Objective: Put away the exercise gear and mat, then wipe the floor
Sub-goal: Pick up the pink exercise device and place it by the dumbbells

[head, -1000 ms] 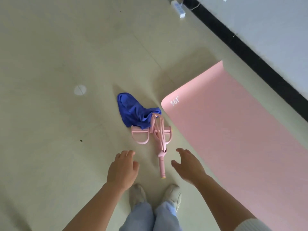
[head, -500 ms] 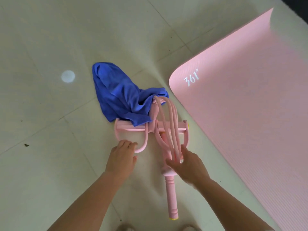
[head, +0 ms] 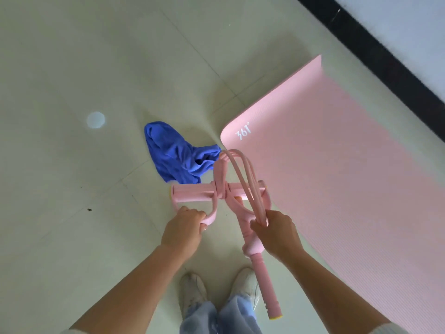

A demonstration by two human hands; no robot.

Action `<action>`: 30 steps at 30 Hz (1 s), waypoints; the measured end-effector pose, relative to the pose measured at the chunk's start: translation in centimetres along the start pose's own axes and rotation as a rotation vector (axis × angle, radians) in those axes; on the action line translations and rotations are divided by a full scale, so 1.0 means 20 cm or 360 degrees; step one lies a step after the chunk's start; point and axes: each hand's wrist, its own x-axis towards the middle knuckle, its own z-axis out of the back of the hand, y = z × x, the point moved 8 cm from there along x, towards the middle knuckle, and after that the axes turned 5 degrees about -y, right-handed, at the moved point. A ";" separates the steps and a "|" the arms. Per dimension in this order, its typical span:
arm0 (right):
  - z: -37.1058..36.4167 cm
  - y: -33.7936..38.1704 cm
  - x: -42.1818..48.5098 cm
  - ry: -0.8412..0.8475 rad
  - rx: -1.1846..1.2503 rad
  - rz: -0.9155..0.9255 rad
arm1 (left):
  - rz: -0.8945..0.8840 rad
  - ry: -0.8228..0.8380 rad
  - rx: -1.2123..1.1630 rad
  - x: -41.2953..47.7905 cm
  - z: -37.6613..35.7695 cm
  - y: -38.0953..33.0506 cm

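Observation:
A pink pedal resistance puller (head: 192, 190) hangs lifted off the floor in front of me. My left hand (head: 183, 229) grips its left foot loop. My right hand (head: 274, 231) grips the bundle of pink elastic tubes, and the puller's long handle points down past my right wrist. A crumpled blue cloth (head: 177, 155) lies on the floor just beyond the puller. The pink exercise mat (head: 337, 177) is spread flat on the floor to the right, with "361°" printed at its near corner.
Pale tiled floor (head: 72, 68) stretches left and ahead, with a round light spot (head: 95, 119) and a small dark speck. A black baseboard (head: 385, 68) and white wall run along the upper right. My two white shoes (head: 192, 289) stand below the puller.
My hands went from hovering over the puller to gripping it. The puller has come up off the floor and away from the blue cloth, which stays on the floor.

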 end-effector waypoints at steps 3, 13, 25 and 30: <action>0.36 0.11 -0.30 -0.0106 0.0063 -0.0014 | -0.0047 -0.0062 0.0032 -0.19 0.35 -0.23; 1.39 0.26 -1.44 -0.0487 0.0526 -0.0154 | -0.0430 -0.0222 0.0109 -0.94 1.30 -1.01; 1.86 -0.46 -2.64 -0.1019 0.1035 -0.0389 | -0.1383 -0.0229 0.0521 -1.65 1.49 -2.14; 1.92 -1.09 -3.09 -0.1296 0.1212 -0.0520 | -0.1664 -0.0150 0.0566 -2.03 1.16 -2.75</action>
